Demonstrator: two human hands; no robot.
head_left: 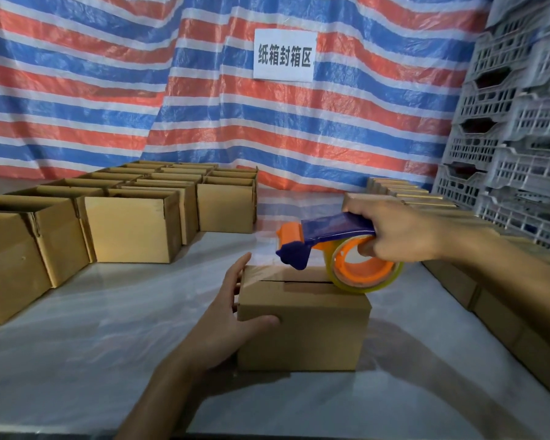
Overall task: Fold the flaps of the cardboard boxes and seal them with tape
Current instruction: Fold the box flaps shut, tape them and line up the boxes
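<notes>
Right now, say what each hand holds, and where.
Right hand grips the dispenser by its handle, fingers through the roll. Left hand only braces the box, left end.

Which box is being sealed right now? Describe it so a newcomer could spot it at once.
Start at the white table before the striped tarp. The box stands alone near its middle. Unlike the open boxes at left, its flaps are shut and a tape dispenser rests on top.

Left grip [226,312] spread flat, fingers straight, thumb splayed, bracing the box [305,335]; right grip [394,231], knuckles up, curled round the tape dispenser [331,228]
</notes>
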